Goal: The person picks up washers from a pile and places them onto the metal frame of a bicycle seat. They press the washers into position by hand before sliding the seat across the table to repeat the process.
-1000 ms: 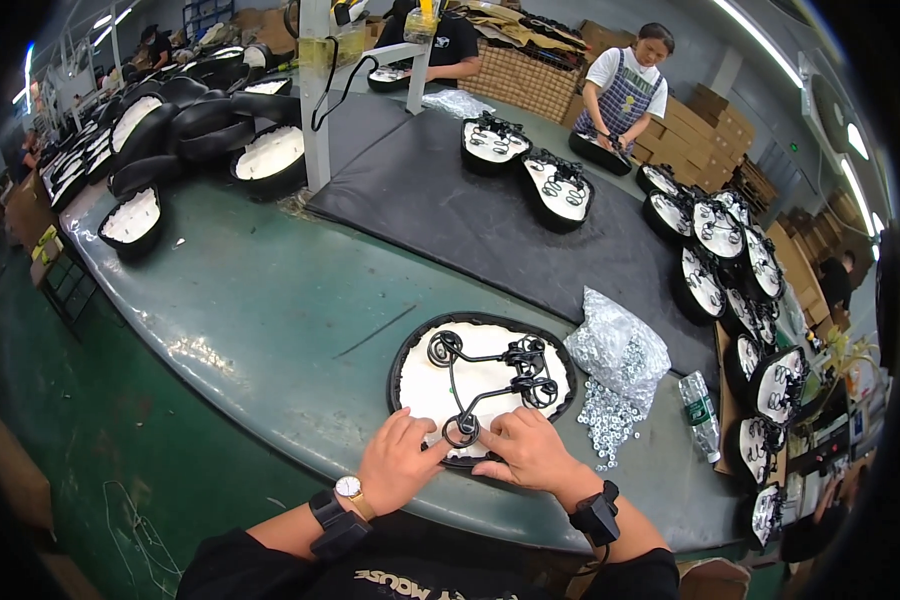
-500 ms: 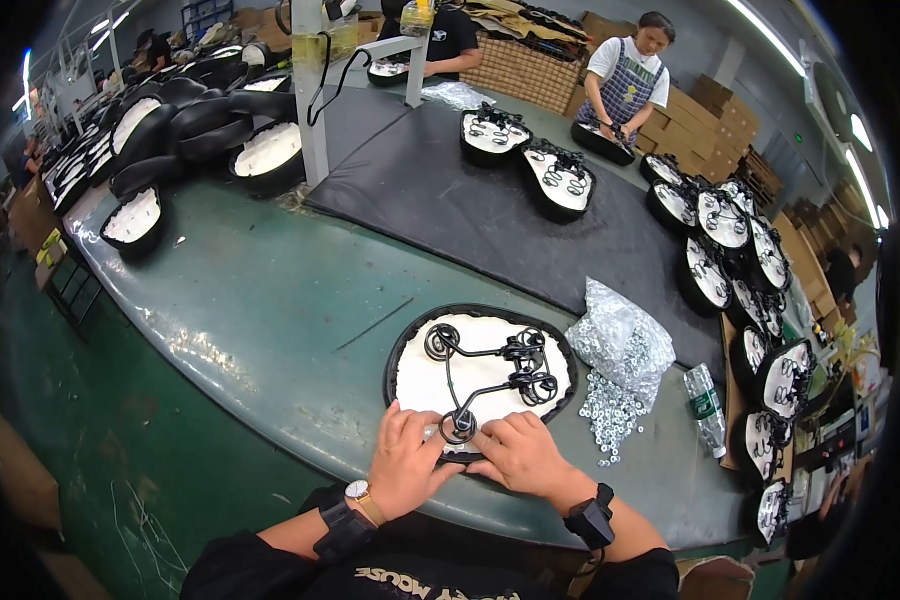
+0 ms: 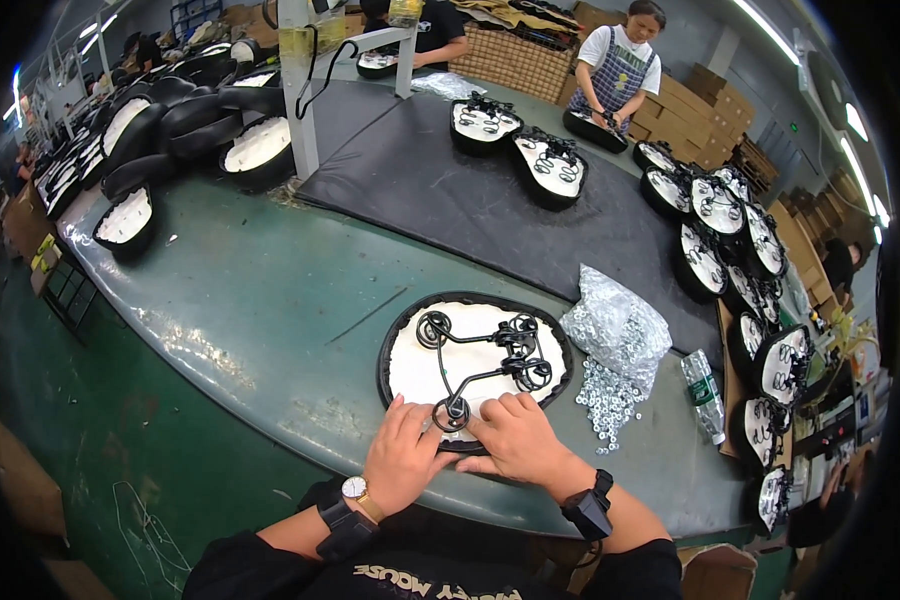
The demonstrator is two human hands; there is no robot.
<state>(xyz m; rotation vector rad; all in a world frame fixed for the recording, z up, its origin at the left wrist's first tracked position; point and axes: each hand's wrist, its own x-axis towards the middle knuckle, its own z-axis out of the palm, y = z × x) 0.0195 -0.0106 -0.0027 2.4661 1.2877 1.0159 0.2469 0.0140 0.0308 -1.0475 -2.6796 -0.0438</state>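
An upturned bicycle saddle (image 3: 475,370) with a black rim and white underside lies on the green bench before me. Its black wire spring frame (image 3: 453,372) rests on top, with coils at several corners. My left hand (image 3: 402,447) grips the saddle's near edge, fingers bent over the rim left of the nearest coil. On that coil's other side, my right hand (image 3: 518,440) holds the same edge, its fingertips close to the wire. Both thumbs are low at the front rim. What lies under the fingertips is hidden.
Right of the saddle, small metal nuts (image 3: 608,400) spill from a clear plastic bag (image 3: 622,325). A plastic bottle (image 3: 704,398) lies beyond them. Finished-looking saddles (image 3: 715,205) line the right side; more saddles (image 3: 257,147) pile up at left by a metal post (image 3: 298,100). A co-worker (image 3: 618,70) handles a saddle opposite.
The whole view has shifted slightly, so everything sits a little higher and further left. Both hands stay at the saddle's near edge, with only small finger movement.
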